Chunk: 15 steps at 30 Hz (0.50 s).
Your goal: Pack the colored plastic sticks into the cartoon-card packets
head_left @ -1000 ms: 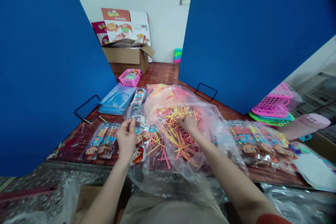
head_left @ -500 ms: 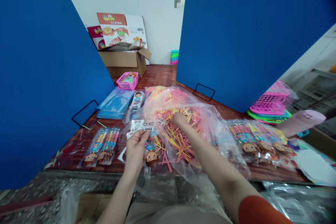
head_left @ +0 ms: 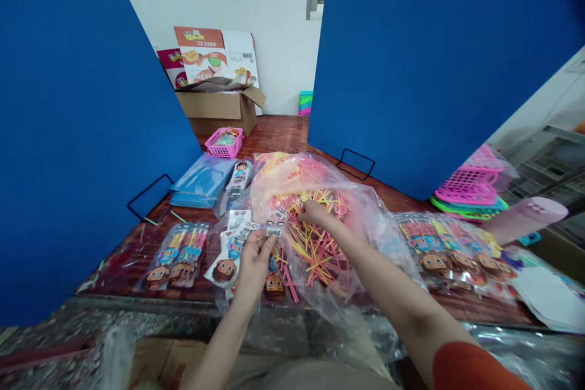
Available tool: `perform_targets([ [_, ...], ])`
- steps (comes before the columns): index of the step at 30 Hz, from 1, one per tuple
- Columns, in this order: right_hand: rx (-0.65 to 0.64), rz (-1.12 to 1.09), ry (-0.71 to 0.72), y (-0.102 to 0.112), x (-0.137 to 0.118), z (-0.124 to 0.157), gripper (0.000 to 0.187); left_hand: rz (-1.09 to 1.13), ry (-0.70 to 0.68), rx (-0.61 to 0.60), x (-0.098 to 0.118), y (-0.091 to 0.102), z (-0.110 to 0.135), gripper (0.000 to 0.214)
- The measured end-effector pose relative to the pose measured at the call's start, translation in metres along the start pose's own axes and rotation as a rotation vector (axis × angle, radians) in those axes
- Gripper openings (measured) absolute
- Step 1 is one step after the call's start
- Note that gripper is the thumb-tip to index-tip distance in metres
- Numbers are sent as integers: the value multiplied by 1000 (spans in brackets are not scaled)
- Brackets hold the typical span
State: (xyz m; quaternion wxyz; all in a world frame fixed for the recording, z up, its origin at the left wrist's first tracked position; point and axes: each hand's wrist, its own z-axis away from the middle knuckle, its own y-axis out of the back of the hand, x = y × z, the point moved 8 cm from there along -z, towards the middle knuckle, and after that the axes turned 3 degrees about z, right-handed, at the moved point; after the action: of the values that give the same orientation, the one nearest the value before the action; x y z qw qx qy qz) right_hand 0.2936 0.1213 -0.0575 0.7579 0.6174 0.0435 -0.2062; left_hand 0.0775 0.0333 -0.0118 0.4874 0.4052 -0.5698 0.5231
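Observation:
My left hand (head_left: 256,259) is closed, pinching a printed cartoon card (head_left: 275,230) by its barcode end. The card's cartoon head hangs below, near the table's front. Just left of that hand lie more cartoon cards (head_left: 225,269), partly covered by clear film. My right hand (head_left: 313,212) reaches into a heap of thin pink and yellow sticks (head_left: 315,250) in a large open clear plastic bag (head_left: 365,207). Its fingers are curled together among the sticks; what they hold is too small to make out.
Filled cartoon packs lie left (head_left: 176,256) and right (head_left: 450,250). Blue plastic sleeves (head_left: 201,180) and a pink basket (head_left: 225,142) sit back left, before a cardboard box (head_left: 219,106). Blue panels (head_left: 91,134) flank the table. A pink bottle (head_left: 525,218) lies at right.
My left hand has moved right with the card, closer to the sticks, uncovering the cards at its left. My right hand stays at the heap, its fingers showing more now.

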Motion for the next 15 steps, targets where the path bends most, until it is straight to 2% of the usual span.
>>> perform_targets([
  [3,-4,-133,67,-1,8,13,14,-12,-17,40,1,4,1,32],
  [6,49,-255,118,0,16,27,17,-4,-3,23,0,3,2,35],
  [11,206,-375,156,4,28,47,20,26,77,17,-8,-6,7,32],
  [15,362,-426,124,7,40,62,31,32,139,10,-16,-13,10,31],
])
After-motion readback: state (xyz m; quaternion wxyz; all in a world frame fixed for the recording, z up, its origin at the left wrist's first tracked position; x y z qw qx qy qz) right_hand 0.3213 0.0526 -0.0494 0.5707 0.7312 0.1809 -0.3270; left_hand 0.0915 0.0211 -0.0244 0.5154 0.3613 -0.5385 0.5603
